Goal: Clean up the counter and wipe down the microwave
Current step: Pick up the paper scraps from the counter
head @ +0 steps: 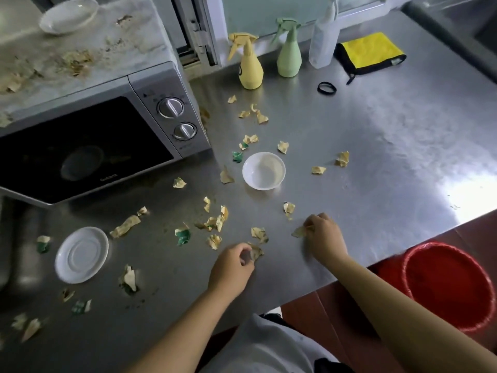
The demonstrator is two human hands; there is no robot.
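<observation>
Several crumpled yellow and green paper scraps (215, 223) litter the steel counter (376, 146). My left hand (232, 267) pinches one scrap (256, 253) near the front edge. My right hand (325, 235) pinches another scrap (300, 232) lying on the counter. The grey microwave (88, 141) stands at the left with its door shut, and its top is dirty with crumbs and stains (72, 60). A yellow and black cloth (369, 52) lies folded at the back right.
A white bowl (264, 170) sits mid-counter, a white saucer (82, 254) at front left, another white dish (68, 15) on the microwave. Yellow (250, 65), green (289, 52) and clear (324, 36) spray bottles stand at the back, near a black hair band (326, 88). A red bucket (446, 285) stands on the floor at right.
</observation>
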